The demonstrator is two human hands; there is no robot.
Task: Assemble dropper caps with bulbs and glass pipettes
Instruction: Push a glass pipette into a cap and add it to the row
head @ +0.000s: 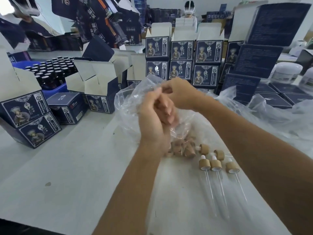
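I see both hands raised over the table (67, 175), close together above a clear plastic bag (128, 99). Left hand (152, 122) and right hand (179, 94) have curled fingers, pinching something small between them; can't tell what. Loose wooden caps (183, 148) lie below; three finished droppers (216, 168) just right of them.

A single wide-angle view from the person's head looks forward and down over the table (67, 167). Both forearms reach in from the bottom edge, and the hands meet close to the lens at mid-frame. Stacked boxes (183, 51) stand farther off along the top, bent by the wide lens at the edges.
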